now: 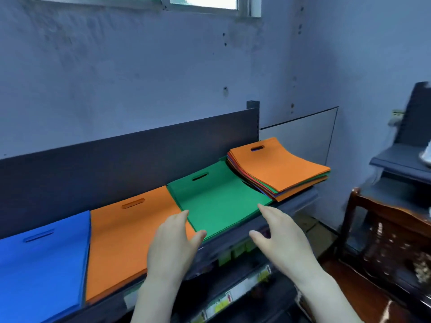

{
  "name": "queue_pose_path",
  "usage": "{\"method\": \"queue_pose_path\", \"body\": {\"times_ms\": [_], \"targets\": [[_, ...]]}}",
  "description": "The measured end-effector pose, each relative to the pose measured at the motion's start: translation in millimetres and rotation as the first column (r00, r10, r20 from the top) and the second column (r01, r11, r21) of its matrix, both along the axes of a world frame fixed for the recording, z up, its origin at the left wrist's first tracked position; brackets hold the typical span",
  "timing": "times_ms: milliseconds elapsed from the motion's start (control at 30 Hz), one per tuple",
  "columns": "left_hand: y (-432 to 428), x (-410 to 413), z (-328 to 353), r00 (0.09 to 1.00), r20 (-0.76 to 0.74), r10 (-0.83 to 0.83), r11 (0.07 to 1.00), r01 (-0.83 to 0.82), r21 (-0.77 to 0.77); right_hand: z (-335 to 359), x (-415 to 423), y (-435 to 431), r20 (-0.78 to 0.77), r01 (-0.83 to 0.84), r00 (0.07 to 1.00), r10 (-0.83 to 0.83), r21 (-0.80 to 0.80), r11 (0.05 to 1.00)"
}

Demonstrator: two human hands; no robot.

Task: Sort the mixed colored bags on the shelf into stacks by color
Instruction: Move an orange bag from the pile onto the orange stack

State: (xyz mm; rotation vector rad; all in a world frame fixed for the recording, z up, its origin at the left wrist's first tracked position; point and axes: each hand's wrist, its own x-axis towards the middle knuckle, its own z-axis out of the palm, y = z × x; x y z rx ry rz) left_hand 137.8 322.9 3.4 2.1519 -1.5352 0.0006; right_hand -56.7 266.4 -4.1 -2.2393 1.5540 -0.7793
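Observation:
Flat cloth bags with slot handles lie in a row on a dark shelf (293, 206). From the left: a blue stack (42, 264), an orange stack (126, 231), a green stack (217, 199), and at the far right a mixed pile (279, 169) with an orange bag on top and red, blue and green edges below. My left hand (172, 245) hovers over the seam between the orange and green stacks, fingers apart, holding nothing. My right hand (279, 238) is open just off the green stack's front right corner.
The shelf's dark back panel (140, 157) rises behind the bags against a blue wall. A lower shelf with yellow and white labels (233, 297) shows below. A dark wooden chair (384, 229) and another dark unit stand to the right.

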Motion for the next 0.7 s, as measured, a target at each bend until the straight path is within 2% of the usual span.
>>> {"method": "queue_pose_path", "body": {"times_ms": [33, 100, 200, 500, 633, 700], "targets": [[-9.6, -6.7, -3.9, 0.999, -0.046, -0.027, 1.0, 0.027, -0.004, -1.0, -11.5, -2.9, -0.004, 0.007, 1.0, -0.007, 0.001, 1.0], [-21.4, -36.3, -5.7, 0.996, -0.04, -0.08, 0.996, 0.079, -0.037, -2.7, -32.7, -10.8, -0.012, 0.024, 1.0, -0.024, 0.007, 1.0], [-39.1, -61.1, -16.7, 0.989, -0.065, -0.13, 0.991, 0.13, 0.002, -5.8, -58.9, -23.5, -0.025, 0.053, 0.998, -0.052, 0.023, 0.998], [-111.0, -97.9, -33.2, 0.98, -0.076, -0.185, 0.982, 0.187, 0.017, -18.6, -97.1, -75.3, -0.025, 0.1, 0.995, -0.099, 0.091, 0.991], [-157.2, -108.0, -36.9, 0.979, -0.12, -0.165, 0.986, 0.166, 0.001, -15.0, -106.0, -111.9, -0.046, 0.111, 0.993, -0.107, 0.118, 0.987], [-182.4, -110.3, -36.5, 0.981, -0.127, -0.146, 0.989, 0.148, 0.006, -9.4, -107.3, -136.7, -0.047, 0.129, 0.991, -0.125, 0.084, 0.988]]}}
